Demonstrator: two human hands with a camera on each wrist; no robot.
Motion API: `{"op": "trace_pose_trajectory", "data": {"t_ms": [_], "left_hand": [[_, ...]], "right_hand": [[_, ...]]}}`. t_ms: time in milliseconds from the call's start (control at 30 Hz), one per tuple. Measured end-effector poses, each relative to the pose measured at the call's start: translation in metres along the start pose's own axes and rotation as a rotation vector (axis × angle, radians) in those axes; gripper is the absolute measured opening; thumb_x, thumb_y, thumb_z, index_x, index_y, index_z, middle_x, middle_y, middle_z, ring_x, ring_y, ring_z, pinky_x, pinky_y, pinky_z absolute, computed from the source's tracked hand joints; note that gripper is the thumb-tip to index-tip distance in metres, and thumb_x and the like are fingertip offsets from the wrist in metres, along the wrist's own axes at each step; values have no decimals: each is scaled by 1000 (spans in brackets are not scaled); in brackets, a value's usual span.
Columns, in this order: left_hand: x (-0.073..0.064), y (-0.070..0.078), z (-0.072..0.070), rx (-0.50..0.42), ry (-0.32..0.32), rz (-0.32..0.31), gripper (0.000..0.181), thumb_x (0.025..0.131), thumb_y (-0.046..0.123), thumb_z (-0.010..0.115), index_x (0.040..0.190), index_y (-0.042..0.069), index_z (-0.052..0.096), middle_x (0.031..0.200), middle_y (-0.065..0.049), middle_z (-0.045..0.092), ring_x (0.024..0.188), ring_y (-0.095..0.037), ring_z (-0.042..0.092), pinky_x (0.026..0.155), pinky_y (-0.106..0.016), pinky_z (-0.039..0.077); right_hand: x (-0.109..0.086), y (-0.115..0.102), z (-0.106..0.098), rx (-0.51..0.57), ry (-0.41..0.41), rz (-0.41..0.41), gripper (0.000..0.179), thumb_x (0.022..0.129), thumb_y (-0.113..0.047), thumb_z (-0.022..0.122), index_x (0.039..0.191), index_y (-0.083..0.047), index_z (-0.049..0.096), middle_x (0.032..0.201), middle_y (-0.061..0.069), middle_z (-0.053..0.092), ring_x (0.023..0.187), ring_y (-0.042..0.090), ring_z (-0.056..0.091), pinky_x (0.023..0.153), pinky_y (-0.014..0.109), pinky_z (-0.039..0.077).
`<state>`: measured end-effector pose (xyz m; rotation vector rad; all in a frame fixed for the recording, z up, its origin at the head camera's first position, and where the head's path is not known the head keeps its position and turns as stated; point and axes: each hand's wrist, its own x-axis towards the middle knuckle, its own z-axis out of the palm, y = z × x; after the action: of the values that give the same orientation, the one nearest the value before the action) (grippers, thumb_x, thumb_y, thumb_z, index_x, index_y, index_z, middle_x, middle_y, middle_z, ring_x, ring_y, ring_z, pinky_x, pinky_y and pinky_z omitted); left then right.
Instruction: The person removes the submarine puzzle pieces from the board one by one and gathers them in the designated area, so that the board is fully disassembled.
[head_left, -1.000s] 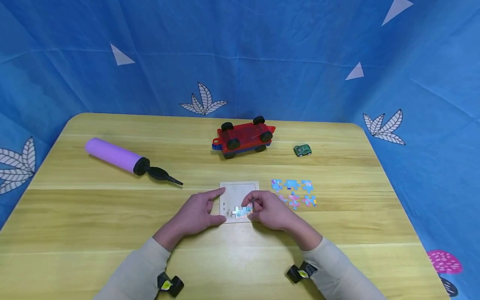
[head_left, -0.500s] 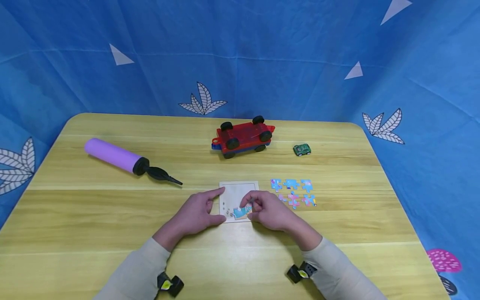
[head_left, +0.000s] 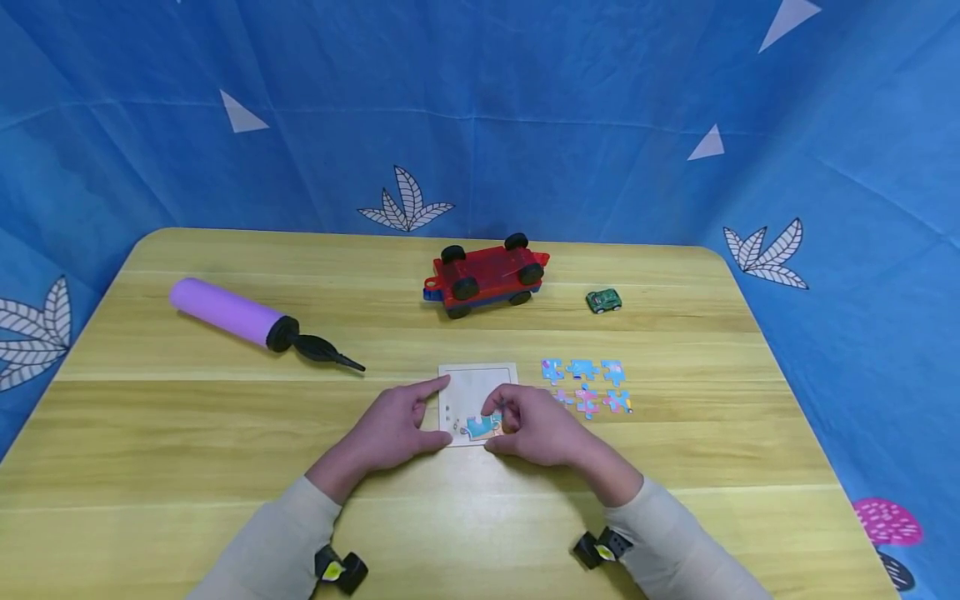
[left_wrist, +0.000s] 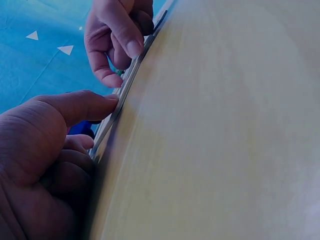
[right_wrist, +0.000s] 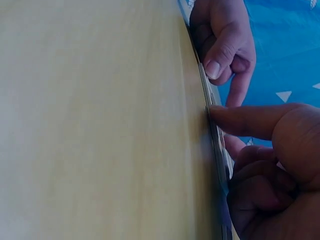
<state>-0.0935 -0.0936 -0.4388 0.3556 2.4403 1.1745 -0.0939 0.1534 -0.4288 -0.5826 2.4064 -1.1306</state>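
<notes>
A pale square puzzle board (head_left: pixel 468 387) lies on the table with joined blue jigsaw pieces (head_left: pixel 480 427) along its lower part. My left hand (head_left: pixel 393 425) holds the board's left side, index finger at the far corner and thumb at the near one. My right hand (head_left: pixel 540 425) is over the board's right side. Its index fingertip touches the joined pieces, while the thumb rests at the near edge; the two are apart. The right hand hides the board's lower right corner. Both wrist views show the board edge-on, with the left thumb (left_wrist: pixel 95 106) and right thumb (right_wrist: pixel 245 120) against its edge.
Several loose jigsaw pieces (head_left: pixel 583 370) lie in two rows right of the board, one partly behind the right hand. Farther back are an upturned red toy vehicle (head_left: pixel 491 271) and a small green toy car (head_left: pixel 603 300). A purple hand pump (head_left: pixel 225 308) lies at left.
My right thumb has moved from the pieces down to the board's near edge, parting from the index finger. The pieces have tilted slightly and settled on the board. The left hand has not moved.
</notes>
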Motion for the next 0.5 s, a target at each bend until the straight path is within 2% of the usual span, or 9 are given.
{"op": "trace_pose_trajectory", "data": {"t_ms": [133,267,500], "left_hand": [[0,0,0,-2,-1,1,80,80,27,86,150,15,49,55,5,31,49,-11,26,52,-29,26],[0,0,0,-3,-2,-1,80,80,27,85,150,15,49,55,5,31,49,-11,26,52,-30,26],[0,0,0,-2,-1,7,80,80,26,85,150,13,48,55,5,31,49,-11,26,53,-30,27]], "right_hand": [[-2,-2,1,-15,20,4,27,81,-13,84,100,-14,65,61,-10,43,55,6,39,67,31,44],[-7,-1,1,22,43,11,27,81,-15,84,101,-14,66,59,-9,40,53,6,36,65,31,44],[-25,6,-5,55,141,42,31,79,-17,87,102,-17,67,58,-8,33,54,7,32,64,30,41]]}}
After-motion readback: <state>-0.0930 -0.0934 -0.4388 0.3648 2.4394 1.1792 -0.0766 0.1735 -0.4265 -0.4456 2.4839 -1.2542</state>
